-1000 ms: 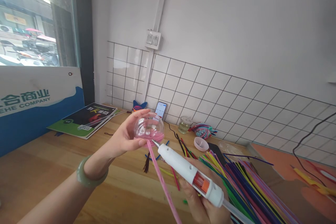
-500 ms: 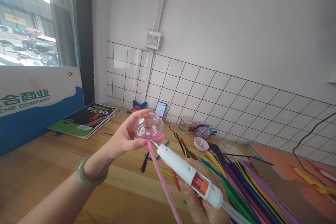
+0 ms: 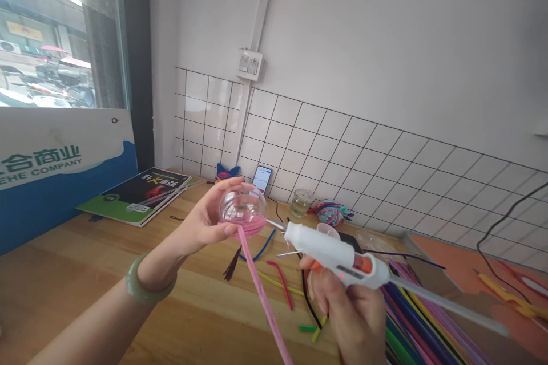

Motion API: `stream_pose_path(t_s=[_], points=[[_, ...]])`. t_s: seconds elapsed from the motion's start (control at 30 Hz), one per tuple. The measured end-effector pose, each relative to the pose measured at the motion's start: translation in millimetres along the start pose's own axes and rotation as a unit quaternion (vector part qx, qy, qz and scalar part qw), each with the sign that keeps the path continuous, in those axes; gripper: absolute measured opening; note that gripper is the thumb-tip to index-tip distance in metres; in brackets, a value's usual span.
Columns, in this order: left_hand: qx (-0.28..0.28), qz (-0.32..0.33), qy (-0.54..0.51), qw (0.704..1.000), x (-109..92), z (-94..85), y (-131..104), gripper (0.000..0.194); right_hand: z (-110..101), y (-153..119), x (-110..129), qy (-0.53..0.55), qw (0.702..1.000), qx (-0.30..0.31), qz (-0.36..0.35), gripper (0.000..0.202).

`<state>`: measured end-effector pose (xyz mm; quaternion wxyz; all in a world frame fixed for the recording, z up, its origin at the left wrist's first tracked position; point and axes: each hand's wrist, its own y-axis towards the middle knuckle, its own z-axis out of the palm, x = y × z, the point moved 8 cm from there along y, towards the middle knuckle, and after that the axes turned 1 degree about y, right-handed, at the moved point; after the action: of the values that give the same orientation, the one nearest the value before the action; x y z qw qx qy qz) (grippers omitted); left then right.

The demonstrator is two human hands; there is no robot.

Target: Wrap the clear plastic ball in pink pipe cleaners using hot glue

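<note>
My left hand is closed around a clear plastic ball, fingers behind it and thumb at its lower front. Pink pipe cleaner is coiled round the lower part of the ball, and a loose pink length hangs from under my thumb toward the bottom edge. My right hand grips a white hot glue gun by its handle, a finger at the orange trigger. The metal nozzle points left, close to the pink coil's right side. A clear glue stick sticks out of the gun's back.
Many coloured pipe cleaners lie at the right, with short cut pieces and a dark tassel in the middle. Behind stand a phone, a glass jar and a colourful bundle. A magazine lies at left; yellow scissors or pliers-like tool at right.
The glue gun has moved right and turned more level, its nozzle going from near my left thumb to the coil's right side. My left hand and the ball have barely moved.
</note>
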<state>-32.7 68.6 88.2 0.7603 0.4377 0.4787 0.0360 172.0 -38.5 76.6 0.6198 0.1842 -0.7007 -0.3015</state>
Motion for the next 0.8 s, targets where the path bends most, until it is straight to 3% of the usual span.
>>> stream_pose_path(t_s=[0.13,0.23,0.3,0.37,0.47,0.57,0.67,0.8], points=[[-0.018,-0.011,-0.010,1.000,3.5,-7.5,-0.8,0.066,-1.0,21.2,-21.0,0.168,0.980,0.038,0.096,0.034],[-0.028,-0.015,-0.030,0.999,3.4,-11.6,-0.2,0.065,-0.8,28.3,-54.3,0.200,0.956,0.074,0.201,0.055],[-0.042,-0.016,-0.039,0.998,2.3,-14.1,0.4,0.064,3.7,20.8,-86.6,0.156,0.928,0.137,0.310,0.070],[-0.057,-0.020,-0.040,0.997,1.5,-16.1,1.0,0.063,9.6,4.4,-117.1,0.038,0.888,0.244,0.388,0.074],[-0.066,-0.023,-0.039,0.997,1.7,-17.1,1.1,0.062,21.2,-22.7,-152.1,-0.036,0.824,0.351,0.444,0.065],[-0.060,-0.020,-0.034,0.997,3.9,-16.8,0.6,0.062,33.0,-42.2,-177.3,-0.117,0.783,0.407,0.456,0.051],[-0.053,-0.031,-0.031,0.998,8.2,-15.5,0.2,0.062,36.3,-37.4,-180.7,-0.196,0.796,0.397,0.412,0.042],[-0.033,-0.060,-0.018,0.997,12.6,-7.8,0.5,0.061,24.2,-5.8,-136.4,-0.252,0.866,0.299,0.314,0.033]])
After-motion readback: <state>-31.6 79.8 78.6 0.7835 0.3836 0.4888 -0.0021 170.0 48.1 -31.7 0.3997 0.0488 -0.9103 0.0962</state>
